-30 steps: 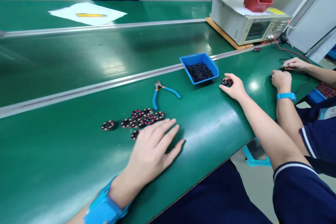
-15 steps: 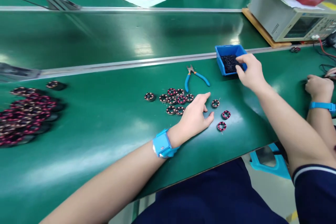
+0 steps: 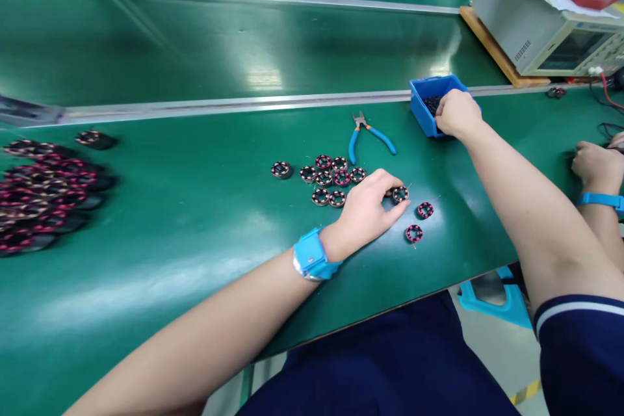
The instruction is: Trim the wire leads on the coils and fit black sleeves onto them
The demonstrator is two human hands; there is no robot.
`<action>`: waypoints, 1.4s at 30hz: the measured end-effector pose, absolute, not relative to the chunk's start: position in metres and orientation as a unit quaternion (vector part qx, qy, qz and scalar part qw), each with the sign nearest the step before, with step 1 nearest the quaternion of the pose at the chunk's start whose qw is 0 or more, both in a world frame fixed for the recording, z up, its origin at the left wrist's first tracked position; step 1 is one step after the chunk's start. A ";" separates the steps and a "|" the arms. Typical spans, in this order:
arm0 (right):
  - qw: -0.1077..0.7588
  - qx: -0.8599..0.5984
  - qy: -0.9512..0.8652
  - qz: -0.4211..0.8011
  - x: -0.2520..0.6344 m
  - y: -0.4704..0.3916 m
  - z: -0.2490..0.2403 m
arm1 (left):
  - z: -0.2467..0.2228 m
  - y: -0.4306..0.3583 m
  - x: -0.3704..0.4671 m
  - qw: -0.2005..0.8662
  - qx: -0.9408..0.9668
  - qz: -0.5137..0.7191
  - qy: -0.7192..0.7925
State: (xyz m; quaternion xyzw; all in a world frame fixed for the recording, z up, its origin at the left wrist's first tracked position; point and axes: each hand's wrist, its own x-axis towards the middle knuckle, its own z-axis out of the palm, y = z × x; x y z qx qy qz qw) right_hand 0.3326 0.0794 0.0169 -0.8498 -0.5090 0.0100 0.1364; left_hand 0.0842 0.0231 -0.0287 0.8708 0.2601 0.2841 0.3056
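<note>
My left hand, with a blue band at its wrist, has thumb and fingers closed round a small ring-shaped wound coil on the green bench. A thin wire end sticks up from this coil. Two pink-marked ring coils lie just right of it. My right hand reaches into a blue bin of small black pieces. Its fingers are curled down among them, and the tips are hidden. Several more ring coils sit in a cluster left of my left hand.
Blue-handled cutters lie behind the cluster. A big pile of ring coils covers the left side. At the back right stands a grey instrument on a wooden board. Another person's hand rests at the right edge.
My left hand has moved slightly right and closed round the single coil. My right hand has dipped deeper into the blue bin, its fingers curling in. The view has shifted a little.
</note>
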 end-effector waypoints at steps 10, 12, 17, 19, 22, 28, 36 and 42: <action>0.358 -0.764 -0.534 0.043 0.314 0.035 0.028 | -0.029 -0.001 0.035 0.469 0.764 0.329 0.296; 0.454 -0.678 -0.556 0.155 0.280 0.009 0.027 | -0.028 0.000 0.035 0.486 0.750 0.333 0.301; 0.486 -0.574 -0.523 0.402 0.219 -0.035 0.010 | -0.025 0.003 0.038 0.499 0.748 0.322 0.296; 0.484 -0.570 -0.505 0.431 0.216 -0.036 0.004 | -0.024 0.004 0.038 0.498 0.751 0.316 0.295; 0.479 -0.570 -0.491 0.453 0.219 -0.032 0.001 | -0.024 0.004 0.037 0.497 0.755 0.310 0.295; 0.486 -0.575 -0.475 0.455 0.218 -0.034 0.002 | -0.022 0.006 0.037 0.481 0.769 0.314 0.280; 0.476 -0.589 -0.477 0.445 0.218 -0.036 0.002 | -0.020 0.006 0.037 0.481 0.771 0.311 0.279; 0.476 -0.591 -0.488 0.432 0.218 -0.036 0.004 | -0.021 0.006 0.037 0.474 0.775 0.311 0.279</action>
